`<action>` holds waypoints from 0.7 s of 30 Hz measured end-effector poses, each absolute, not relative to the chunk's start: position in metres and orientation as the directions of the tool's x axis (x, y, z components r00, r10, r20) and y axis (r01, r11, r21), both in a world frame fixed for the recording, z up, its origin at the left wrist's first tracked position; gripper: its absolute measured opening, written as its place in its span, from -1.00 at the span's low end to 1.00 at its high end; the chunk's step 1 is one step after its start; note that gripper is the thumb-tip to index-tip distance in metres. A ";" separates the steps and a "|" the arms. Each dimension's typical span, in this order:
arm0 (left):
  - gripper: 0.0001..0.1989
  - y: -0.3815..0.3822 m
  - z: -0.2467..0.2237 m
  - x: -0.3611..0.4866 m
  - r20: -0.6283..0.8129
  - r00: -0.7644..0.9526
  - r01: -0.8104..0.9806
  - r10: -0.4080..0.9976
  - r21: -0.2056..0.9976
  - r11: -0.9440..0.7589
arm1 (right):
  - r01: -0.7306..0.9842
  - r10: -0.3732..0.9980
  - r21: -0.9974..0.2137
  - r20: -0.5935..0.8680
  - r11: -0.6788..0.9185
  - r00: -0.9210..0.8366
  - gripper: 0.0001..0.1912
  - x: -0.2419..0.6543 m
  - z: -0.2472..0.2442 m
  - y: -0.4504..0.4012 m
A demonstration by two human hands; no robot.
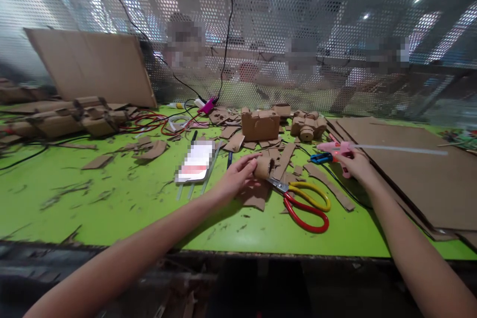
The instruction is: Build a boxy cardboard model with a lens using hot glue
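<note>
My left hand holds a small rolled cardboard tube between thumb and fingers, above the green table. Just right of the tube lie large scissors with one yellow and one red handle, blades partly hidden. My right hand is wrapped round a pink glue gun, whose nozzle points left; a long clear glue stick sticks out of its back. A blue-handled tool sits by the gun. Behind stand a cardboard camera-like body and a second one with a round lens.
A lit phone lies left of my left hand. Cardboard scraps and cables cover parts of the green table. Large cardboard sheets lie at right; another sheet stands at back left before a perforated metal screen.
</note>
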State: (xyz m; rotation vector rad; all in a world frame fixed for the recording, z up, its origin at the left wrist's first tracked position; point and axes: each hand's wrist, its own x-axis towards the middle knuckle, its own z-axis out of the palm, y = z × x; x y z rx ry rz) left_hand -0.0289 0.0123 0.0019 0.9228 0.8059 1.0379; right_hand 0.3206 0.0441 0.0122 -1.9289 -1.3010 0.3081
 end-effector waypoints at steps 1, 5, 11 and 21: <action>-0.73 0.012 0.003 -0.029 -0.122 0.304 -0.342 0.945 0.912 0.227 | 0.690 0.871 -0.699 0.205 -0.189 0.445 -0.72 0.320 0.014 0.042; -0.72 0.011 0.005 -0.029 -0.166 0.295 -0.296 0.941 0.920 0.255 | 0.741 0.893 -0.632 0.170 -0.226 0.417 -0.70 0.324 0.018 0.038; -0.72 0.012 0.006 -0.030 -0.161 0.272 -0.275 0.949 0.932 0.237 | 0.881 0.932 -0.384 0.118 -0.277 0.344 -0.57 0.338 0.040 0.003; -0.75 0.015 -0.003 -0.027 -0.099 0.253 -0.378 0.962 0.905 0.193 | 0.883 0.974 -0.448 0.222 0.140 -0.042 -0.73 0.224 0.064 0.073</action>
